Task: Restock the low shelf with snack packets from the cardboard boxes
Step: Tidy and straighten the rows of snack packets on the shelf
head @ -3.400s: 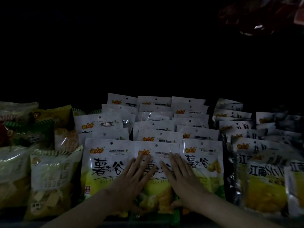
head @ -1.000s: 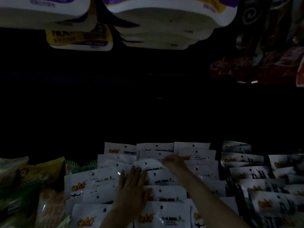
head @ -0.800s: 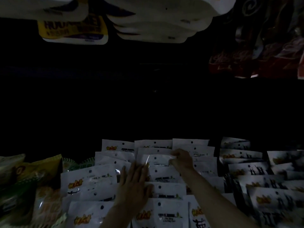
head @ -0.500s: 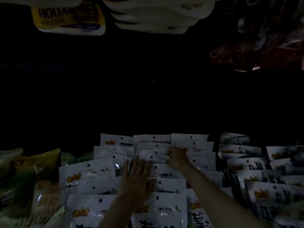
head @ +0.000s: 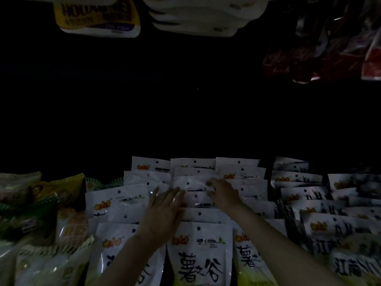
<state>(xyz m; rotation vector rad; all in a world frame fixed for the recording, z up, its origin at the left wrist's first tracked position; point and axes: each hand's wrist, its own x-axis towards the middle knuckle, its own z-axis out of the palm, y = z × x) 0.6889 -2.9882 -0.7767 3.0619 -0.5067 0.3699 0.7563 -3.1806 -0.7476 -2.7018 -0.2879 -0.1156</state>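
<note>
Rows of white snack packets with black characters and yellow bottoms stand upright in three columns on the dark low shelf. My left hand lies flat, fingers spread, against the tops of packets between the left and middle columns. My right hand reaches deeper and pinches the top edge of one white packet in the middle column. No cardboard box shows.
Yellow and green bags crowd the shelf's left side. White packets with a dark print fill the right side. White and yellow packs and red bags hang from above. The shelf's back is black.
Both hands left the front packets and reached further back into the columns. Over the last second my right hand gripped a middle-column packet's top; my left hand stayed flat.
</note>
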